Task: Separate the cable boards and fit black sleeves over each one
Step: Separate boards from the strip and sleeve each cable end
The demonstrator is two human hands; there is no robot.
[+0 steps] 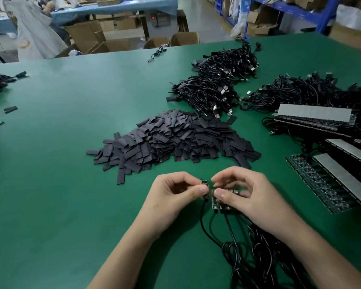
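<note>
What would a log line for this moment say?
step: separating boards | left hand: pinches one board | right hand: holds board strip | sleeves: piled beyond hands

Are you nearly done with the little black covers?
Not nearly. Done, it seems: the far pile of black USB cables has some ends wearing sleeves. In hand: the left hand pinches one small circuit board, the right hand holds the neighbouring boards, apparently snapping them apart. Left: the big heap of flat black sleeves and the unbroken board panels on the right.
</note>
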